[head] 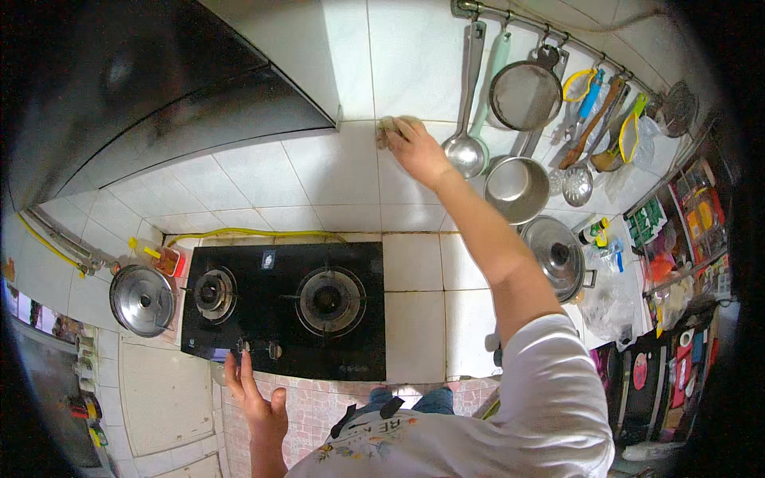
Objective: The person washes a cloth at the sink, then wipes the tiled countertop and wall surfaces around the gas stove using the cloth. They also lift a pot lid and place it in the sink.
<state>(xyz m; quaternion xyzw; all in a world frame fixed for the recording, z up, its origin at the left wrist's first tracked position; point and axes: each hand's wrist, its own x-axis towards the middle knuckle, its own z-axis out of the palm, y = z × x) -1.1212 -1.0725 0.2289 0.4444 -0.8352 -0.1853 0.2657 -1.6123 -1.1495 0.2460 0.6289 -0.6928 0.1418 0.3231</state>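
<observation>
My right hand [412, 146] is raised against the white wall tiles [334, 164], its fingers closed over a greyish-brown cleaning cloth [385, 132]. Cloth and fingertips meet the wall near a grout line, just left of a hanging steel ladle [464, 152]. Much of the cloth is covered by the fingers. My left hand [257, 391] hovers at the front edge of the black two-burner gas hob [251, 299], fingers spread, holding nothing. Its fingertips appear close to the hob's control knobs [275, 350]; whether they touch is unclear.
A black range hood [197, 113] juts out at upper left. Utensils and pans hang from a metal rail [556, 36]. Below stand a lidded pot [553, 260] and plastic bags [606, 310]. Left of the hob are a round metal lid [143, 300] and a red container [170, 261]. A yellow hose [251, 231] runs behind.
</observation>
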